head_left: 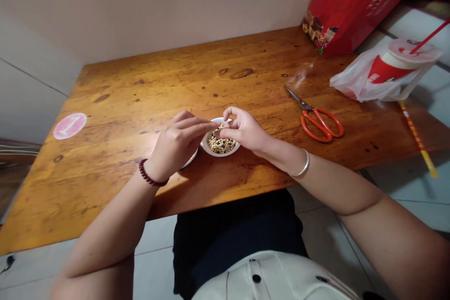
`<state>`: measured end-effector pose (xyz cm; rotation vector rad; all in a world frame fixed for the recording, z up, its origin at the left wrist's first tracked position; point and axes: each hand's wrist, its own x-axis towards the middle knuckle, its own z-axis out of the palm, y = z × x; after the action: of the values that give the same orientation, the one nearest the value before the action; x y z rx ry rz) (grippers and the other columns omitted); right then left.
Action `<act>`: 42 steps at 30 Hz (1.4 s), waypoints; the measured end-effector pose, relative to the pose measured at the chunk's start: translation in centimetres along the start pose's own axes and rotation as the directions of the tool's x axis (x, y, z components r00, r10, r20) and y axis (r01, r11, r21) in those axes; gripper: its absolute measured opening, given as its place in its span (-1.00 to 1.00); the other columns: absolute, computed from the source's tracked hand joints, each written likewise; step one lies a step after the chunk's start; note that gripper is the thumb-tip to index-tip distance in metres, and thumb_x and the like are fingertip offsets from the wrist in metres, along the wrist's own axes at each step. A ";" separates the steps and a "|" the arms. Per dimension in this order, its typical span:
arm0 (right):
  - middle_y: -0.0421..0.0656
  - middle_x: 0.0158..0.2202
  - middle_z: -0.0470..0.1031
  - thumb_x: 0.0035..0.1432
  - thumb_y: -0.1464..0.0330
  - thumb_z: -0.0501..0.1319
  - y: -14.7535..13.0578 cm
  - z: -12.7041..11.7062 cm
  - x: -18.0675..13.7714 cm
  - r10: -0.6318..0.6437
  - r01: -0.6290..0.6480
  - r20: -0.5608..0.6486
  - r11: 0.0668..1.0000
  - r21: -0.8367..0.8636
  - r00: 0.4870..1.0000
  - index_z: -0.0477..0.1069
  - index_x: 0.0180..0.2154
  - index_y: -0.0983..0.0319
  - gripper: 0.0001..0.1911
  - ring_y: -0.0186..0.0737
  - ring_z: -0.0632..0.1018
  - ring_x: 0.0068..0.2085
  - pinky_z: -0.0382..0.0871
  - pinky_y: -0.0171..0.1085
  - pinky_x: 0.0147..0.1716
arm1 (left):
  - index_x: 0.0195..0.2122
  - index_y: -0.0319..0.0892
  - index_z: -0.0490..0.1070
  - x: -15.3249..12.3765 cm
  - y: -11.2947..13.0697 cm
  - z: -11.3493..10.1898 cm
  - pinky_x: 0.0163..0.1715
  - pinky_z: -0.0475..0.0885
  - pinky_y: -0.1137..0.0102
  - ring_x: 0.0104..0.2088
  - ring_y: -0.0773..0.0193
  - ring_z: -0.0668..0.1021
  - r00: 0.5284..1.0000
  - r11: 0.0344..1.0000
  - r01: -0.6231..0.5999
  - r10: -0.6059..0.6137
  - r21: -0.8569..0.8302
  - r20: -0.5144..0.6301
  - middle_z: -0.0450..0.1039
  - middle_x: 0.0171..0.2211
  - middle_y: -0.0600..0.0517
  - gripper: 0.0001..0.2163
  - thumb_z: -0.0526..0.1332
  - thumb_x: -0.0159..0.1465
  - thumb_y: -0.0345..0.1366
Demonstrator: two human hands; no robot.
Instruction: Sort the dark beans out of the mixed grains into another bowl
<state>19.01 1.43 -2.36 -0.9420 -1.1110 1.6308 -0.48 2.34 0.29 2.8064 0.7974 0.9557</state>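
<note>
A small white bowl (211,151) of mixed pale and dark beans (221,143) sits near the front edge of the wooden table (140,84). My left hand (177,143) reaches over the bowl's left rim with fingers stretched together, their tips above the beans. My right hand (244,130) hovers over the bowl's right side, fingers curled in a pinch; what they hold is too small to make out. A second white dish (190,159) peeks out under my left hand. A dark bead bracelet is on my left wrist, a silver bangle on my right.
Orange-handled scissors (318,119) lie right of the bowl. A red cup with straw in a plastic bag (386,70) and a red box (355,4) stand at the far right. A pink round sticker with a "1" (69,125) is at the left. A wall runs behind the table.
</note>
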 end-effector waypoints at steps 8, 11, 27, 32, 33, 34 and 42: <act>-0.43 -0.64 0.39 -0.23 0.39 0.35 0.2 -0.1 0.1 0.001 -0.001 -0.016 0.999 -0.049 1.000 0.16 -0.35 0.16 -0.59 -0.42 0.45 -0.56 0.25 -0.36 -0.45 | 0.09 -0.08 0.48 -0.5 -0.2 -0.4 -0.25 0.44 0.33 -0.23 0.19 0.48 0.985 0.950 -0.167 0.152 0.263 0.075 0.62 -0.09 0.03 -0.65 0.19 0.31 -0.50; -0.46 -0.66 0.34 -0.22 0.37 0.34 0.2 -0.1 0.1 0.005 -0.005 -0.012 0.998 -0.069 1.000 0.16 -0.35 0.16 -0.60 -0.44 0.40 -0.59 0.21 -0.37 -0.47 | 0.14 -0.04 0.45 -0.7 -0.2 -0.4 -0.33 0.42 0.32 -0.20 0.16 0.49 0.978 0.911 -0.204 0.177 0.358 0.107 0.61 -0.04 0.09 -0.61 0.18 0.31 -0.49; -0.33 -0.47 0.56 -0.18 0.36 0.44 0.8 -0.4 0.2 -0.043 0.042 -0.012 0.997 -0.067 0.999 0.26 -0.24 0.16 -0.53 -0.35 0.58 -0.41 0.41 -0.28 -0.24 | -0.07 -0.05 0.59 -0.3 -0.3 0.5 -0.29 0.47 0.40 -0.27 0.27 0.54 0.960 0.933 0.276 -0.280 -0.231 0.016 0.63 -0.27 0.00 -0.80 0.23 0.34 -0.27; -0.24 -0.34 0.62 -0.06 0.30 0.43 1.2 -0.7 0.3 -0.094 0.098 0.032 0.986 -0.136 0.995 0.29 -0.20 0.15 -0.58 -0.26 0.64 -0.30 0.48 -0.21 -0.18 | -0.02 -0.06 0.58 -0.2 -0.3 0.4 -0.17 0.52 0.42 -0.15 0.23 0.62 0.812 0.591 0.562 -0.528 -0.579 0.249 0.63 -0.16 -0.05 -0.70 0.31 0.27 -0.12; -0.23 -0.33 0.62 -0.04 0.29 0.42 1.2 -0.7 0.3 -0.103 0.107 0.036 0.983 -0.149 0.994 0.29 -0.20 0.15 -0.59 -0.25 0.65 -0.29 0.49 -0.20 -0.17 | 0.00 -0.06 0.57 -0.1 -0.3 0.3 -0.16 0.52 0.42 -0.15 0.23 0.63 0.793 0.539 0.582 -0.542 -0.609 0.278 0.63 -0.15 -0.06 -0.68 0.32 0.26 -0.11; -0.23 -0.33 0.62 -0.03 0.29 0.42 1.3 -0.7 0.3 -0.111 0.116 0.039 0.981 -0.158 0.993 0.29 -0.19 0.15 -0.59 -0.25 0.65 -0.28 0.49 -0.20 -0.17 | 0.02 -0.06 0.56 -0.1 -0.3 0.2 -0.16 0.52 0.42 -0.16 0.23 0.63 0.778 0.502 0.597 -0.553 -0.626 0.298 0.63 -0.14 -0.06 -0.67 0.32 0.26 -0.10; -0.24 -0.35 0.60 -0.01 0.31 0.41 0.9 -0.6 0.1 -0.125 0.130 0.042 0.976 -0.174 0.991 0.28 -0.20 0.15 -0.62 -0.27 0.64 -0.26 0.49 -0.23 -0.17 | -0.10 -0.09 0.61 0.1 0.0 0.1 -0.28 0.53 0.45 -0.16 0.22 0.62 0.810 0.670 0.545 -0.575 -0.504 0.110 0.63 -0.13 -0.06 -0.73 0.31 0.26 -0.09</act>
<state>19.30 1.56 -3.39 -0.9405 -1.3273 1.4649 -0.32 2.42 0.30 1.8945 1.1200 0.9490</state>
